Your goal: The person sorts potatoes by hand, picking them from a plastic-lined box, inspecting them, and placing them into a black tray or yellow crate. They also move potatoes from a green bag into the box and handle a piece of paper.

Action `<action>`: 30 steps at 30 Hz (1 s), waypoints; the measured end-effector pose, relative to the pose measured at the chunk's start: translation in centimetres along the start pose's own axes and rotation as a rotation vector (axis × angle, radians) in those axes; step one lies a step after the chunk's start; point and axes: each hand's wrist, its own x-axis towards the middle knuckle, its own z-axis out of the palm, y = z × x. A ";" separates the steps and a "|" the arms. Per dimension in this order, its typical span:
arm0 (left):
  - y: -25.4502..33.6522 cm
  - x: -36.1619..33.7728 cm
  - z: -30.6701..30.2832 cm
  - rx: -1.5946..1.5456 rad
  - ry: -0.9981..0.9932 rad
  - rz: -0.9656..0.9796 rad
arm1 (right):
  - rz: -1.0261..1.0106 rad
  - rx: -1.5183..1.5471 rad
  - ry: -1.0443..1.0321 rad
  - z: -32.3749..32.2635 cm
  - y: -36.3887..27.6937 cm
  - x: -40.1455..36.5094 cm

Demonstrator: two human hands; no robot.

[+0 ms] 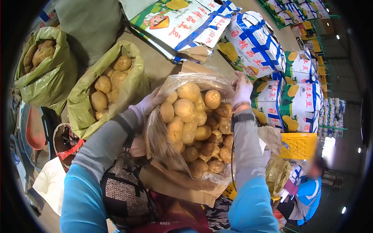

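Note:
A cardboard box [206,194] with its flaps folded out stands in front of me, lined with a clear plastic bag [155,134]. Potatoes [184,107] fill the bag, paler ones on the left and browner ones on the right. My left hand [148,102], in a pale glove, is closed on the bag's rim at the upper left. At the upper right, my gloved right hand [242,91] pinches the opposite edge of the same bag. Both hands are above the box's far half, with the potatoes between them.
Two green woven sacks [134,79] of potatoes stand at the left. Printed potato cartons [252,42] with blue tape are stacked at the back and right. A yellow crate [299,145] and another person [311,190] in blue are at the right. A red scoop [35,128] lies far left.

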 end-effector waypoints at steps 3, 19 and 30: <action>0.2 -0.2 0.6 -0.074 0.021 -0.052 | -0.148 -0.032 -0.353 2.0 -2.7 -11.0; 13.3 -8.7 8.8 1.273 0.267 -0.097 | 0.073 -0.754 -0.755 -0.5 -1.9 -18.7; 7.4 -17.7 29.7 0.391 -0.261 -0.148 | 0.225 0.405 -0.746 -23.7 -1.8 -31.4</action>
